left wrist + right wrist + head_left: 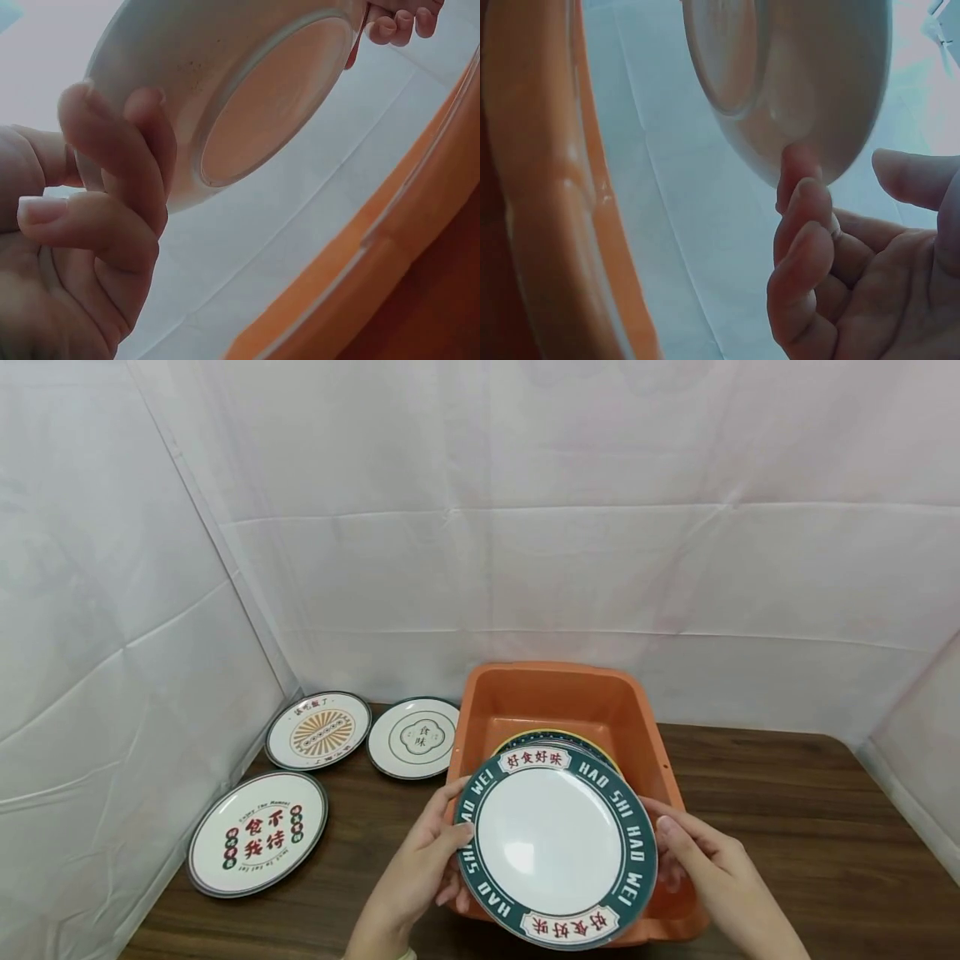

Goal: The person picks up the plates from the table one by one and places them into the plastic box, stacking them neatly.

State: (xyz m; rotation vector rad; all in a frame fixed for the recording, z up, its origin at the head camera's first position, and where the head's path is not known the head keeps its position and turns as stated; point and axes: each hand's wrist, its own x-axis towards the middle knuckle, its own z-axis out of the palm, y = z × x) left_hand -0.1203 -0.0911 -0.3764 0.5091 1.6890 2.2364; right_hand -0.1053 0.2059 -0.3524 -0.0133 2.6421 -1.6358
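Observation:
A round plate (550, 852) with a white middle and a green rim, lettered in white and red, is held tilted over the front of an orange basin (555, 681). My left hand (423, 860) grips its left edge, thumb on top of the rim and fingers beneath. At the right edge my right hand (712, 868) has its fingertips against the underside and its thumb right at the rim. The plate's pale underside (225, 97) and foot ring show in both wrist views. Behind it, partly hidden, more plates (558, 739) with dark, yellow-edged rims lie in the basin.
Left of the basin, on the brown wooden table (750, 810), lie a sunburst plate (318, 731), a green-patterned plate (414, 737) and a plate with red and green characters (258, 835). White cloth (570, 577) hangs at the back and sides.

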